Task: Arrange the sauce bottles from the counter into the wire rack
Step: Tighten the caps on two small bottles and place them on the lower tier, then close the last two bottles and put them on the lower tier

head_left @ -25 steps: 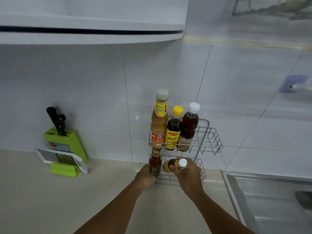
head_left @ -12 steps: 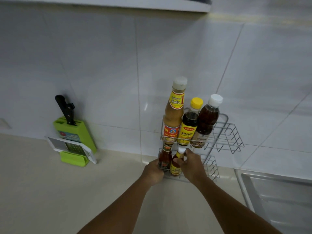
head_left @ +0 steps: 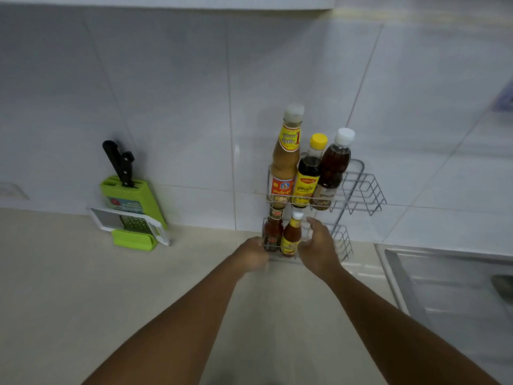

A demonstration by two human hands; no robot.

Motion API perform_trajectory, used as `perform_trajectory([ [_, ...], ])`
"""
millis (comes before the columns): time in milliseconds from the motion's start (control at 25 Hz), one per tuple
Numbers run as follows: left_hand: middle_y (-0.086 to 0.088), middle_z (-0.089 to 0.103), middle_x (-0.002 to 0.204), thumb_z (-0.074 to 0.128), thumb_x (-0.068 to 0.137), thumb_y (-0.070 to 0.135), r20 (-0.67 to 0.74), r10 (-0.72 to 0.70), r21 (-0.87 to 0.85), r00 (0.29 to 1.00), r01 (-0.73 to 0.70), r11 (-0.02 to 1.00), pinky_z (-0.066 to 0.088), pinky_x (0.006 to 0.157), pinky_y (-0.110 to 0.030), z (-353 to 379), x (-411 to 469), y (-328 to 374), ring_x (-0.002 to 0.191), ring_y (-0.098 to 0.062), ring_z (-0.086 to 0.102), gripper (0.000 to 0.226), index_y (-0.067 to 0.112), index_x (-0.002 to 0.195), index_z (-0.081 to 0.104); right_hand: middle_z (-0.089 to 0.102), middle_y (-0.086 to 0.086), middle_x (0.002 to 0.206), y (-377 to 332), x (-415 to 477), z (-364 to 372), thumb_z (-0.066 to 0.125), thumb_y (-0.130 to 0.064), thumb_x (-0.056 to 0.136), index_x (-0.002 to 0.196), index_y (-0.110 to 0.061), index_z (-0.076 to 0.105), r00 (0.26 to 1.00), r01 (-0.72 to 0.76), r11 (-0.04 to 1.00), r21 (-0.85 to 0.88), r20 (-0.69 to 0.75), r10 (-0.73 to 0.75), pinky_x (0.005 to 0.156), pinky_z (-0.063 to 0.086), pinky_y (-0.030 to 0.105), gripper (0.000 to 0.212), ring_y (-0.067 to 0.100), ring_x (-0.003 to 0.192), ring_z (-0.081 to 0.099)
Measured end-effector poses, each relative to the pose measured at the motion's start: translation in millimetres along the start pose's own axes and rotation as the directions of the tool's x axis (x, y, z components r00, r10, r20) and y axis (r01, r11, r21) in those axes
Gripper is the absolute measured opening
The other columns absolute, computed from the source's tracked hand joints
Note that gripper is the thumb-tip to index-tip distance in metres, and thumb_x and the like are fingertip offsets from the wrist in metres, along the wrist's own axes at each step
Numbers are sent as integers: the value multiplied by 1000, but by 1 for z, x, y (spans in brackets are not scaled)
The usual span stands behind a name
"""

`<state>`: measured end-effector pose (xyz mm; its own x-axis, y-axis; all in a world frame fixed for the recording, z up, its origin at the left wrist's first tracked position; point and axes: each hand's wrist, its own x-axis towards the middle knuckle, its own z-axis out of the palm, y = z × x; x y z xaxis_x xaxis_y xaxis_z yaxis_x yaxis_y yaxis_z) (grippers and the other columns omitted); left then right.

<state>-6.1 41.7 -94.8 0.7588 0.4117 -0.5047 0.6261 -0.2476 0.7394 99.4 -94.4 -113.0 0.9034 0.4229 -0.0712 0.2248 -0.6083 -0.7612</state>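
We look down on a pale beige counter (head_left: 69,287) backed by a wall of large white glossy tiles (head_left: 166,93). Against that wall stands a two-tier silver wire rack (head_left: 361,190). Its upper tier holds three upright bottles in a row: a tall bottle of tan sauce with a yellow-and-red label and a white cap (head_left: 286,159), touching at its 3 o'clock a dark bottle with a yellow cap and yellow label (head_left: 308,173), and next to that a brown bottle with a white cap (head_left: 333,168). The right part of this tier is bare wire.

In the lower tier stand two small bottles side by side: a small red-sauce bottle with a dark label (head_left: 272,232) and, at its 3 o'clock, a small orange-red bottle with a yellow label and a white cap (head_left: 291,234), both upright.

Our left hand (head_left: 251,254) is curled at the lower tier's front left corner, at 7 o'clock of the small red-sauce bottle; we cannot tell whether it grips the wire or the bottle. Our right hand (head_left: 316,245) is loosely spread, fingers apart, just beside the small orange-red bottle at its 3 o'clock, not clasping it.

At 9 o'clock of the rack, well apart, a lime-green plastic knife block with black-handled knives (head_left: 130,190) leans at the wall, with a white-framed metal grater (head_left: 130,223) before it. At 4 o'clock lies a steel sink (head_left: 444,287).
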Motion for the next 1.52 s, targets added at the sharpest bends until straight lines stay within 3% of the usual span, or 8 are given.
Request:
perform_trajectory([
  [280,-5,40,156,54,93,7,339,-2,562,941,-201,803,43,111,-33,9,-83,3,137,-25,46,64,21,153,35,70,13,112,36,-111,3,52,14,82,115,-7,72,975,141,969,-201,196,-101,84,56,31,45,24,99,65],
  [440,-6,44,153,69,84,6,402,-137,681,906,-196,706,49,106,-38,36,-133,-34,133,-26,51,84,24,155,28,51,12,143,65,-176,21,67,-4,84,145,-15,52,785,195,901,-389,612,95,105,49,37,63,29,132,53],
  [600,-6,36,158,83,75,14,288,-214,650,933,-26,759,43,110,-35,73,-172,-94,139,-27,45,103,22,157,21,28,5,159,91,-229,52,65,-18,92,160,-28,26,706,308,808,-502,690,159,113,44,44,79,31,144,39],
  [840,-5,61,130,87,61,6,-68,-57,260,996,73,963,49,94,-26,122,-197,-174,121,-25,58,77,17,131,59,47,10,137,131,-259,68,53,-5,97,141,-20,53,843,356,814,-459,534,-68,101,51,42,46,31,124,54],
  [1000,1,74,101,90,59,20,-208,38,-69,977,-53,996,53,87,-30,141,-188,-212,97,-21,68,47,22,101,69,53,6,121,139,-275,63,63,-7,88,131,-15,56,911,182,965,-190,402,-92,87,47,26,44,25,109,58],
  [1200,6,70,113,80,80,29,-228,217,-103,949,-245,964,49,98,-26,155,-198,-206,108,-9,64,42,24,120,64,65,-2,93,107,-283,21,85,-5,68,104,-20,70,956,57,974,220,268,-116,64,46,7,42,1,66,58],
  [1360,6,58,105,72,85,36,-183,411,53,893,-408,911,45,86,-15,151,-232,-183,100,-4,59,39,33,121,60,62,0,107,76,-288,-31,82,5,78,112,-23,77,880,221,921,321,340,-331,72,52,17,45,12,87,65],
  [1520,9,55,95,65,80,29,-63,464,77,884,-459,885,48,75,-32,131,-259,-155,83,-5,57,34,37,111,56,62,-3,116,46,-290,-68,77,3,87,126,-16,73,726,470,857,211,459,-511,91,58,21,43,11,108,64],
])
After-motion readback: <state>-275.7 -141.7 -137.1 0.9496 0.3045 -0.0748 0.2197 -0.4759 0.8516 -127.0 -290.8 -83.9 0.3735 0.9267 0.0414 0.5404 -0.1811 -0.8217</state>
